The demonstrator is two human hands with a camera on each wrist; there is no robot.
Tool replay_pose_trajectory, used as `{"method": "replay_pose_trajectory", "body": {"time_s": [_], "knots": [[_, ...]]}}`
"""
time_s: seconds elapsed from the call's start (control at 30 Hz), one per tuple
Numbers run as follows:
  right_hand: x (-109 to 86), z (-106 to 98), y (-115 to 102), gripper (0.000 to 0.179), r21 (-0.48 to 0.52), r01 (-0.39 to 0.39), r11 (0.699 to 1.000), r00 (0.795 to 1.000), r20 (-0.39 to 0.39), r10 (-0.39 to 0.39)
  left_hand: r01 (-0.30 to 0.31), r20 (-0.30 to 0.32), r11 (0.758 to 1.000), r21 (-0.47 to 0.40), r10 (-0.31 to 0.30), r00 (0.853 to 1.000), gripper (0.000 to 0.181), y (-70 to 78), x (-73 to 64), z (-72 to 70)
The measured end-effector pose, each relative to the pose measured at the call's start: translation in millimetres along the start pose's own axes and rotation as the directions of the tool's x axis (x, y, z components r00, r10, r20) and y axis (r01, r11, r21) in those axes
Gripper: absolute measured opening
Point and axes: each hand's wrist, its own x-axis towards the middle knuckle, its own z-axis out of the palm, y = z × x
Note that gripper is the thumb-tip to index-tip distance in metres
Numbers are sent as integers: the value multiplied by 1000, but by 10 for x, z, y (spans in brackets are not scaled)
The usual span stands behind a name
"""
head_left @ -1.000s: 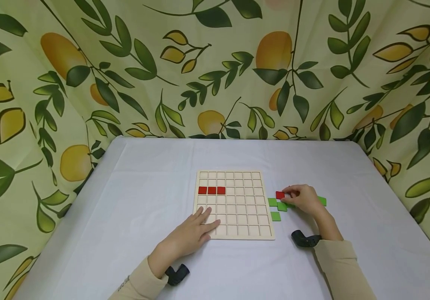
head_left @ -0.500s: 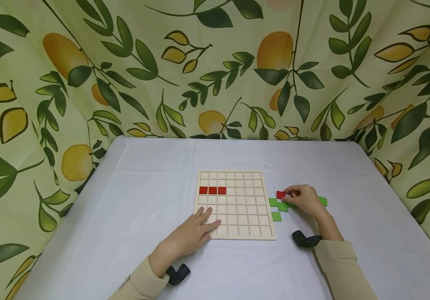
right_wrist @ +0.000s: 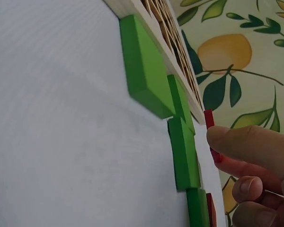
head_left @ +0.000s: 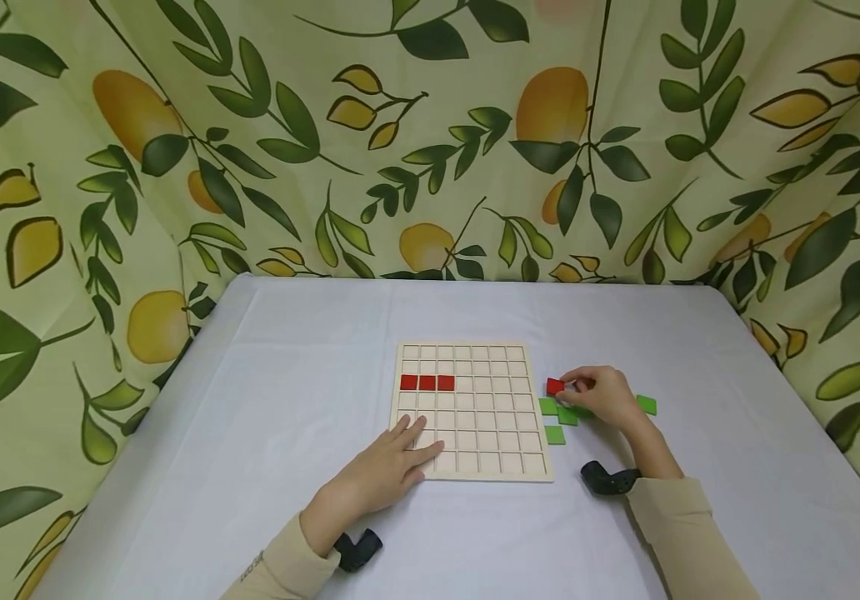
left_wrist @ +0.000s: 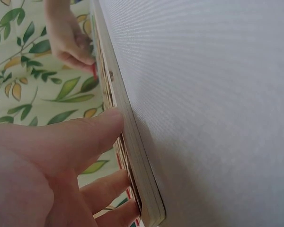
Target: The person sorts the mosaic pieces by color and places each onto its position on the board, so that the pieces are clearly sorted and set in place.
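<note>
A pale wooden grid board [head_left: 486, 417] lies on the table, with a row of 3 red tiles [head_left: 427, 382] in its cells at the left. My left hand [head_left: 381, 467] rests on the board's near left corner, fingers spread; the left wrist view shows the thumb [left_wrist: 85, 142] against its edge. To the right of the board, my right hand [head_left: 606, 396] pinches a red square tile [head_left: 554, 387] between thumb and index finger. The right wrist view shows this red tile [right_wrist: 209, 120] held clear of the green tiles [right_wrist: 144, 71].
Several green tiles [head_left: 554, 435] lie along the board's right side, some partly hidden by the right hand. Another green tile [head_left: 647, 404] is beyond that wrist. A further red piece [right_wrist: 211, 210] shows behind a green one. A patterned curtain [head_left: 430, 167] stands behind the white-covered table [head_left: 310, 375].
My right hand has shifted slightly left and away from me, and the pinched red tile has moved with it and tilted. The left hand stays in place on the board.
</note>
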Motion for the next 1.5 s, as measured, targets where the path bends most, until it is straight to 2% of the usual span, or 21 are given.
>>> {"method": "replay_pose_trajectory", "body": {"time_s": [0.3,0.8,1.03,1.17,1.5], "knots": [[71,39,-91,29,39,-26,999,999,29,24,-4,1,1000,5,4,1000,44,10,1,-15],[109,153,-244,27,152,36,988,996,69,-47,-24,-10,1000,-3,24,1000,44,7,-22,6],[126,200,-278,29,179,67,982,996,52,-78,-26,-16,1000,12,26,1000,44,7,-22,9],[150,228,-300,30,202,62,977,995,65,-76,-27,-18,1000,14,27,999,44,3,-12,13],[203,290,-378,27,236,107,966,987,89,-131,-16,-9,1000,9,16,1000,44,12,-4,-2]]}}
